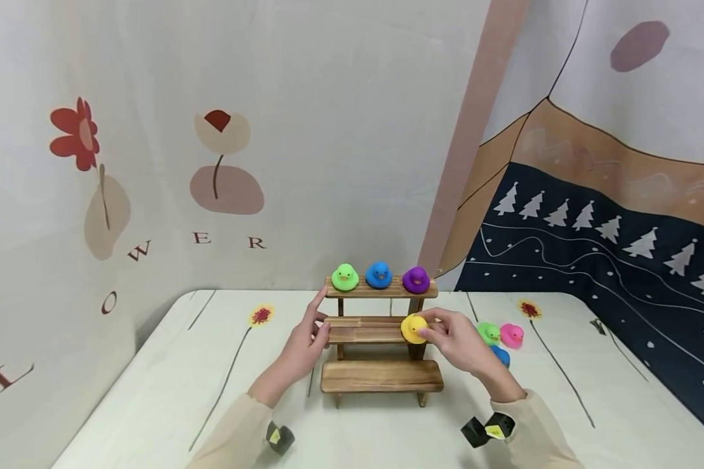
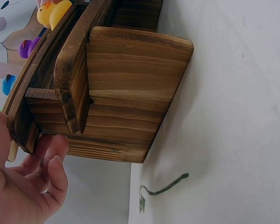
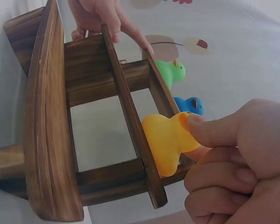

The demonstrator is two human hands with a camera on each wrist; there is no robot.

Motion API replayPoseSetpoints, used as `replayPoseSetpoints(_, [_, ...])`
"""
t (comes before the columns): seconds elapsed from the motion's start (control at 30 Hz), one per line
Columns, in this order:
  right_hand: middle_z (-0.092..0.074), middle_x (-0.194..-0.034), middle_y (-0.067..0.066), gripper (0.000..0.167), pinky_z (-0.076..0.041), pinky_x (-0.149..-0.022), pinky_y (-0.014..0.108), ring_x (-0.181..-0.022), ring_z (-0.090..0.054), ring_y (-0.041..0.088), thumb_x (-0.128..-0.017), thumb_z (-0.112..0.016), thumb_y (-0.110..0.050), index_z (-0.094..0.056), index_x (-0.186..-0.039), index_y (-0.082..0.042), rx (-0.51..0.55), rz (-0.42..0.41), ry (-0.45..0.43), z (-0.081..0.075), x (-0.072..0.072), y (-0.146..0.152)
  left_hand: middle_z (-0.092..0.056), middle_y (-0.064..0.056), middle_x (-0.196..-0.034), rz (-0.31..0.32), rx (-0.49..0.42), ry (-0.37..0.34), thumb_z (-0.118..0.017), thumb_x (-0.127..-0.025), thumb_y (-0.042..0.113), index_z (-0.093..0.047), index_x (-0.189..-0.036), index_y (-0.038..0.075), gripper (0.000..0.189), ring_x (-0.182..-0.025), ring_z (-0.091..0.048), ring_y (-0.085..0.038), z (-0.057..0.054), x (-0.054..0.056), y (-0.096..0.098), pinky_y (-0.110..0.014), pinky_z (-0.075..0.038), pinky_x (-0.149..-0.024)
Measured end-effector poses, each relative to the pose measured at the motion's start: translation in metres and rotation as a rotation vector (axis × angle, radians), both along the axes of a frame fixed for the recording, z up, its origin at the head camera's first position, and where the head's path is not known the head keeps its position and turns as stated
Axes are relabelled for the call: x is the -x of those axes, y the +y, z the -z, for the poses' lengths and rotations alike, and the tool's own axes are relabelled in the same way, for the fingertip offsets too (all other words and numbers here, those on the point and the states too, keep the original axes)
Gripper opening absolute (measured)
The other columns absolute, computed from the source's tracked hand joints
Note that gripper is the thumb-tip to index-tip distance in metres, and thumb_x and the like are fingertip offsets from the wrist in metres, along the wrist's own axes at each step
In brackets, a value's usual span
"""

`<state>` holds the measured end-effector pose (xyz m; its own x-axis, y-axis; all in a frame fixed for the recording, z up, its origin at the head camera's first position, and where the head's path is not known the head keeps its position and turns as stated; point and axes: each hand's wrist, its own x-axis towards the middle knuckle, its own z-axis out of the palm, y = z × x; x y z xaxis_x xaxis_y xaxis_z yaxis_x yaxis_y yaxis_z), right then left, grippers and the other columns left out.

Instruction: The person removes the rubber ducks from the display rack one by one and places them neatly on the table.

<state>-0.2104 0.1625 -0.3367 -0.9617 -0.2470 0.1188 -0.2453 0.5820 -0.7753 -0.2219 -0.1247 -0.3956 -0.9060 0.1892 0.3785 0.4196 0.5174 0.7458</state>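
A three-tier wooden display stand (image 1: 381, 376) stands on the table. My right hand (image 1: 459, 340) pinches a yellow rubber duck (image 1: 413, 329) between thumb and fingers at the right end of the middle tier. At the stand's left side, my left hand (image 1: 305, 342) holds the end of the middle tier with curled fingers. Its index finger (image 3: 135, 35) stretches up to the end of the top tier. Along that top tier sit a green duck (image 1: 345, 277), a blue duck (image 1: 379, 275) and a purple duck (image 1: 416, 280).
Right of the stand, partly behind my right wrist, a second green duck (image 1: 489, 333), a pink duck (image 1: 512, 335) and another blue duck (image 1: 500, 355) lie close together. A flower-printed cloth (image 1: 170, 365) covers the table. Behind it hangs a printed curtain (image 1: 328, 130).
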Motion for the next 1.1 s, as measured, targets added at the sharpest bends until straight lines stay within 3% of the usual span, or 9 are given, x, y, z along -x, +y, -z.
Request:
replayPoseSetpoints(0.47, [-0.037,-0.059,-0.001,0.032,-0.027,-0.045,0.023,-0.051,-0.036,0.013,-0.092,-0.063,-0.01,-0.063,-0.122,-0.002,0.013,0.018,0.0,0.001,-0.004,0.017,-0.057,-0.01,-0.102,-0.002,0.004,-0.009,-0.047,-0.099,0.005,-0.016,-0.154,0.023,0.065,-0.064,-0.048,-0.007,0.001,0.001,0.0,-0.023,-0.046,-0.06])
replayPoseSetpoints(1.1, [-0.038,-0.062,0.0,0.035,-0.03,-0.047,0.023,-0.054,-0.038,0.013,-0.092,-0.063,-0.011,-0.06,-0.126,-0.002,0.015,0.054,-0.012,0.003,-0.01,0.031,-0.057,-0.011,-0.103,-0.015,0.012,-0.008,-0.047,-0.099,0.007,-0.017,-0.154,0.023,0.064,-0.063,-0.048,-0.007,0.0,0.0,0.0,-0.023,-0.045,-0.059])
